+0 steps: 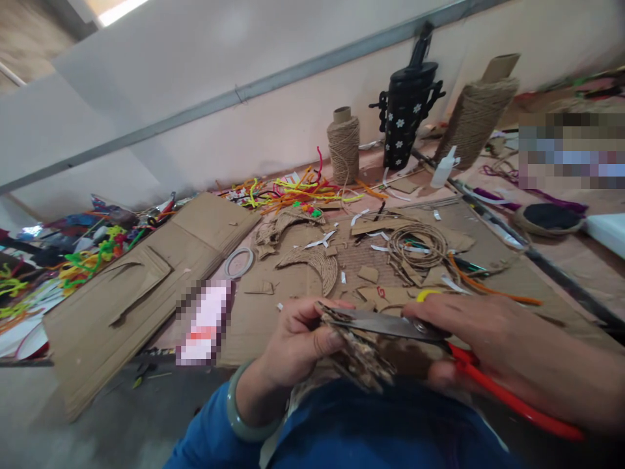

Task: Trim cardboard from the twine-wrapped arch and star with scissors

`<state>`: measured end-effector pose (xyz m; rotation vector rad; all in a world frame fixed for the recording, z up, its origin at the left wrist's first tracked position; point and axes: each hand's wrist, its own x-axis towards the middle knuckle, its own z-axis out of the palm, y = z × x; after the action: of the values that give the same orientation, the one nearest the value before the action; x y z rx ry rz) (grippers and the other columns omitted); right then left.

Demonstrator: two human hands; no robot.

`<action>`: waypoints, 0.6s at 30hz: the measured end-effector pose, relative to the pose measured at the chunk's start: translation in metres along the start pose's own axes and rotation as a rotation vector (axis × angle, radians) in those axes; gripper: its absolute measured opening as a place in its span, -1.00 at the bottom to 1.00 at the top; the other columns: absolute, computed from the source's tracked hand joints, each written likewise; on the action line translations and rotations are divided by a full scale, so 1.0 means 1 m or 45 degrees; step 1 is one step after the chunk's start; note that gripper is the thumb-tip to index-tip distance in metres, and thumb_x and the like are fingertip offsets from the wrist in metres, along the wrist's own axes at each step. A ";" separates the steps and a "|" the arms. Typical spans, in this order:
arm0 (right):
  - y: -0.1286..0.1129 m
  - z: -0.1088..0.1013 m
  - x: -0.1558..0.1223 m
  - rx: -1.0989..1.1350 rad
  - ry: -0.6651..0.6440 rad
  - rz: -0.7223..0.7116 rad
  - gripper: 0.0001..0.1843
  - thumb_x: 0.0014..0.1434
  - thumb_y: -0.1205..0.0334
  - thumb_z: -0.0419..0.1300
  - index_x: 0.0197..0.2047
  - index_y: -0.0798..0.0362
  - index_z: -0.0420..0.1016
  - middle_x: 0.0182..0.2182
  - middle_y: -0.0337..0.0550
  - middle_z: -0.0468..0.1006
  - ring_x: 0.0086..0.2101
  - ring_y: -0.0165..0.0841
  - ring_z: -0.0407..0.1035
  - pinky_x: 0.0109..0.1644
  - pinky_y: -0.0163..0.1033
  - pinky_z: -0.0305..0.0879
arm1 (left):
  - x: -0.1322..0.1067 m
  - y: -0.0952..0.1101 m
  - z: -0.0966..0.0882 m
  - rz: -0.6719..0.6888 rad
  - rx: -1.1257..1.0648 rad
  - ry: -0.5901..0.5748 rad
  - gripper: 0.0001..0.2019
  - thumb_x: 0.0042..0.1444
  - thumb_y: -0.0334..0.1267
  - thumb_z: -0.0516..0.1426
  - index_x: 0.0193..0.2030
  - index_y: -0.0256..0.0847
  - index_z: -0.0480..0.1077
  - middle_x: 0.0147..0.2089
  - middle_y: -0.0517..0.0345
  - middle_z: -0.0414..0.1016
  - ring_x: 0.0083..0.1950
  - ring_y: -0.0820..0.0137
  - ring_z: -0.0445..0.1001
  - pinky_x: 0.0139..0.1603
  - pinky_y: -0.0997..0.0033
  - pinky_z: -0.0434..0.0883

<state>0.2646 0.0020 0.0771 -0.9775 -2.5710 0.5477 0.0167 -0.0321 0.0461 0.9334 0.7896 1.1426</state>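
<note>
My left hand (300, 339) pinches a small brown piece of cardboard covered with twine (364, 355) just above my lap. My right hand (481, 332) grips red-handled scissors (390, 324), fingers through the red loops. The steel blades point left and lie across the top of the brown piece, reaching my left fingertips. A pale green bangle (244, 413) circles my left wrist, and a blue sleeve covers that arm.
Flat cardboard sheets (141, 286) lie to the left. Twine-wrapped shapes (317, 260), a loose twine coil (420, 244) and paper scraps are spread ahead. Coloured pipe cleaners (297, 189), two jute spools (343, 144), a black flowered flask (407, 117) and a small white bottle (444, 168) stand behind.
</note>
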 end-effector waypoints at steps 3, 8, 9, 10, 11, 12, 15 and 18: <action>-0.001 0.011 -0.002 0.008 0.054 -0.080 -0.79 0.18 0.20 0.12 -0.15 0.07 0.45 -0.41 -0.14 0.62 -0.48 -0.29 0.53 -0.49 -0.29 0.40 | 0.000 -0.001 0.001 0.014 -0.004 0.004 -0.74 -0.13 -0.09 0.39 -0.27 -0.09 0.62 -0.32 0.14 0.65 -0.41 0.42 0.54 -0.36 0.47 0.45; 0.000 0.028 -0.006 0.060 0.160 -0.121 -0.88 0.23 0.27 0.07 -0.22 0.07 0.41 -0.47 -0.18 0.55 -0.53 -0.33 0.45 -0.51 -0.30 0.32 | -0.001 -0.001 0.001 0.051 0.025 0.069 -0.73 -0.16 -0.07 0.40 -0.30 -0.12 0.62 -0.40 0.15 0.62 -0.41 0.44 0.52 -0.36 0.49 0.45; 0.000 0.030 -0.006 0.070 0.183 -0.128 -0.89 0.23 0.29 0.07 -0.21 0.07 0.40 -0.49 -0.20 0.53 -0.55 -0.35 0.43 -0.52 -0.30 0.30 | -0.002 0.000 0.002 0.054 0.025 0.083 -0.72 -0.17 -0.07 0.40 -0.31 -0.13 0.62 -0.42 0.14 0.61 -0.41 0.44 0.51 -0.36 0.50 0.44; -0.001 0.031 -0.006 0.070 0.198 -0.129 -0.88 0.23 0.30 0.06 -0.20 0.08 0.41 -0.50 -0.21 0.52 -0.56 -0.35 0.41 -0.52 -0.31 0.29 | -0.002 0.000 0.002 0.056 0.024 0.095 -0.72 -0.17 -0.07 0.40 -0.32 -0.14 0.61 -0.43 0.14 0.60 -0.41 0.44 0.51 -0.36 0.49 0.44; -0.001 0.033 -0.006 0.064 0.197 -0.128 -0.87 0.23 0.31 0.06 -0.20 0.08 0.42 -0.50 -0.20 0.52 -0.57 -0.35 0.41 -0.52 -0.31 0.28 | -0.002 0.001 0.003 0.059 0.020 0.105 -0.72 -0.17 -0.07 0.40 -0.33 -0.14 0.61 -0.44 0.15 0.59 -0.41 0.43 0.50 -0.36 0.49 0.44; -0.001 0.034 -0.006 0.058 0.186 -0.125 -0.87 0.23 0.31 0.06 -0.22 0.08 0.43 -0.50 -0.19 0.53 -0.57 -0.35 0.41 -0.51 -0.30 0.28 | -0.002 0.002 0.003 0.064 0.019 0.113 -0.73 -0.17 -0.08 0.40 -0.34 -0.15 0.61 -0.45 0.15 0.59 -0.42 0.43 0.50 -0.36 0.48 0.44; 0.000 0.037 -0.009 0.090 0.155 -0.072 -0.85 0.23 0.32 0.05 -0.26 0.07 0.45 -0.48 -0.17 0.55 -0.54 -0.37 0.43 -0.48 -0.32 0.29 | -0.002 0.003 0.005 0.084 0.031 0.132 -0.73 -0.18 -0.07 0.40 -0.35 -0.14 0.60 -0.42 0.15 0.59 -0.41 0.42 0.50 -0.37 0.46 0.44; 0.004 0.044 -0.015 0.147 0.169 -0.004 -0.83 0.22 0.33 0.07 -0.20 0.04 0.48 -0.45 -0.17 0.57 -0.51 -0.37 0.44 -0.44 -0.33 0.30 | 0.000 0.003 0.005 0.105 0.047 0.144 -0.73 -0.20 -0.06 0.41 -0.37 -0.13 0.59 -0.38 0.16 0.60 -0.40 0.42 0.50 -0.36 0.45 0.44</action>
<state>0.2583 -0.0160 0.0347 -0.9382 -2.3958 0.6022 0.0197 -0.0331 0.0506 0.9458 0.8726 1.2647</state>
